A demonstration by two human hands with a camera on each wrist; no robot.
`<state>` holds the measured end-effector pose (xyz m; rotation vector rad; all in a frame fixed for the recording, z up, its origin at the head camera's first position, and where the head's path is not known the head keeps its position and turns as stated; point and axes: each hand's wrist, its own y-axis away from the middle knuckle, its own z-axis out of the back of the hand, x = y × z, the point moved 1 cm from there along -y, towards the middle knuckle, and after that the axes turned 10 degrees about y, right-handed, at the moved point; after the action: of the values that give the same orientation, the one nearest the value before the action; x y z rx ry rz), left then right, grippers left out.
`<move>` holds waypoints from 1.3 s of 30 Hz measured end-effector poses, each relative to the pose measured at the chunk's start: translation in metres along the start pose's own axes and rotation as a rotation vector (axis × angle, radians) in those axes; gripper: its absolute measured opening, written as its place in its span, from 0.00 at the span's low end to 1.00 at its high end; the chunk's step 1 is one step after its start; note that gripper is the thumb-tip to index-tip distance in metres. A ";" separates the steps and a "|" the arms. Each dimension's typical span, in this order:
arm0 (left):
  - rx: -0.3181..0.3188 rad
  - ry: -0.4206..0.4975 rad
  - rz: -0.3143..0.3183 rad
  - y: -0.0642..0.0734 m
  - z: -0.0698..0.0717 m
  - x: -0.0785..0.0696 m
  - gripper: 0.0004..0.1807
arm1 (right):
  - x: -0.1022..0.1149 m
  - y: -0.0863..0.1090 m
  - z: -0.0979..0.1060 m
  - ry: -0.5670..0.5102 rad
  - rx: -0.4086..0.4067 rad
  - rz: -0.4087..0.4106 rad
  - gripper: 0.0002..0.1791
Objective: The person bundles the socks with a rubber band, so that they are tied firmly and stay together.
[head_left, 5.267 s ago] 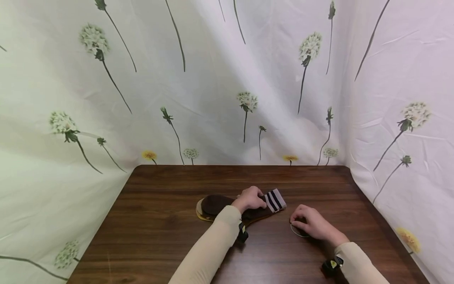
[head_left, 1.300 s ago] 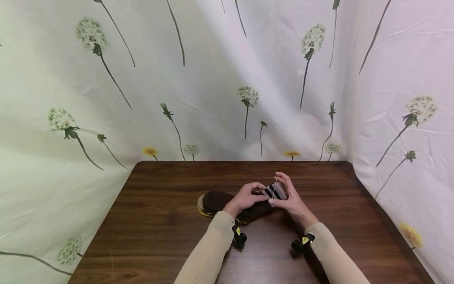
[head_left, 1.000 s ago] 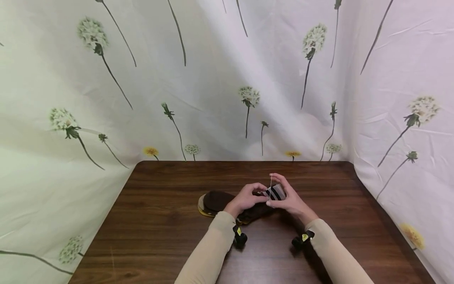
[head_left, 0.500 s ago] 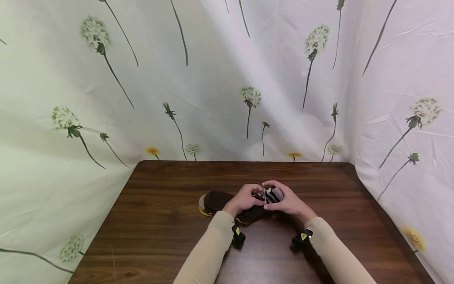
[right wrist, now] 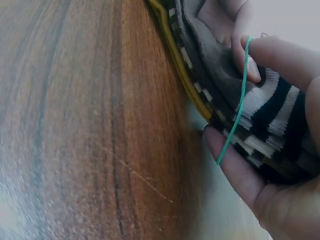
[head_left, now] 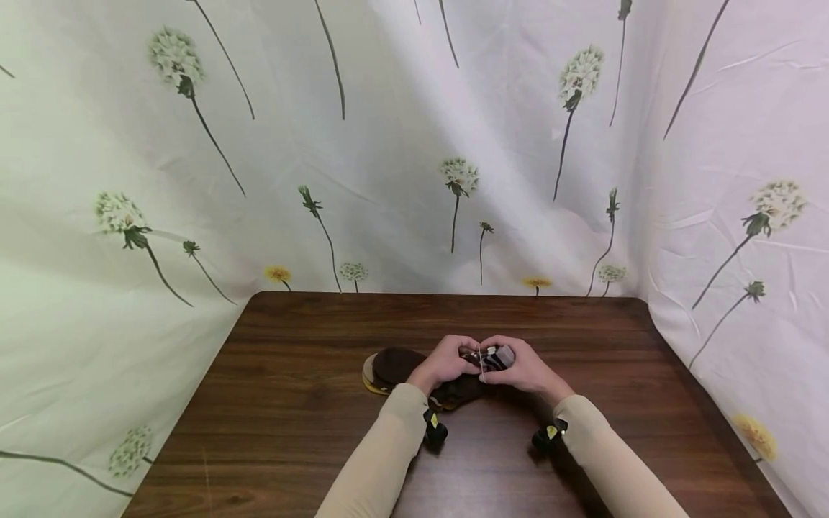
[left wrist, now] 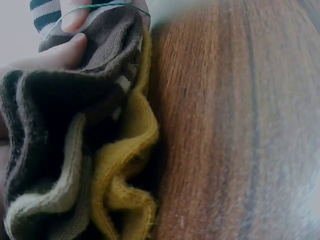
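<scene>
A stack of socks point(head_left: 395, 365), dark brown with beige and mustard yellow layers, lies on the table. My left hand point(head_left: 445, 361) grips the stack near its cuff end, thumb on top, bunching the fabric into folds; the yellow sock point(left wrist: 127, 137) shows lowest in the left wrist view. My right hand point(head_left: 527, 368) curves around the grey and black striped cuff point(right wrist: 280, 107). A thin green rubber band point(right wrist: 243, 95) is stretched between its thumb and fingers, looped around the cuff end. Both hands' fingertips are close together at the band.
The socks rest on a dark wood-grain table point(head_left: 291, 439) with rounded far corners. A white curtain point(head_left: 388, 180) printed with dandelions hangs behind it and along both sides. Each wrist carries a small black camera point(head_left: 435, 433).
The right hand has picked up the band from the table and brought it leftward over the striped cuff to the left hand. The left hand now squeezes the cuff narrower.
</scene>
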<state>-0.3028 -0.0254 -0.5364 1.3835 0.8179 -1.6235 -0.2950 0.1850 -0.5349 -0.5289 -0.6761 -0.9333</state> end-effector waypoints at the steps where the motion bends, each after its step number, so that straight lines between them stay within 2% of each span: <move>1: 0.002 -0.001 0.000 0.000 0.000 0.000 0.17 | 0.000 0.000 -0.001 0.003 -0.006 0.003 0.26; 11: -0.015 0.057 0.004 0.000 -0.001 0.001 0.16 | -0.001 0.000 -0.002 -0.041 -0.031 -0.017 0.25; 15: -0.064 0.101 0.006 -0.001 -0.001 0.002 0.15 | -0.002 0.003 -0.003 -0.060 -0.084 -0.040 0.35; 19: -0.104 0.123 0.006 0.000 -0.001 0.003 0.15 | -0.004 0.010 -0.007 -0.183 -0.081 -0.104 0.43; 21: -0.111 0.119 0.008 0.000 -0.001 0.003 0.15 | -0.004 0.014 -0.009 -0.264 -0.042 -0.136 0.41; 24: -0.118 0.106 0.004 -0.001 -0.002 0.004 0.15 | -0.004 0.021 -0.011 -0.318 0.023 -0.155 0.37; 29: -0.118 0.091 0.005 -0.001 -0.002 0.004 0.14 | -0.007 0.032 -0.007 -0.289 0.080 -0.189 0.35; 34: -0.098 0.084 0.011 0.001 -0.002 0.001 0.14 | -0.013 0.039 0.000 -0.290 0.063 -0.288 0.30; 39: -0.098 0.072 0.015 0.000 -0.003 0.001 0.14 | -0.013 0.043 0.004 -0.321 0.023 -0.311 0.28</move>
<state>-0.3014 -0.0233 -0.5377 1.3821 0.9151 -1.5099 -0.2654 0.2163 -0.5471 -0.5692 -1.0796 -1.1414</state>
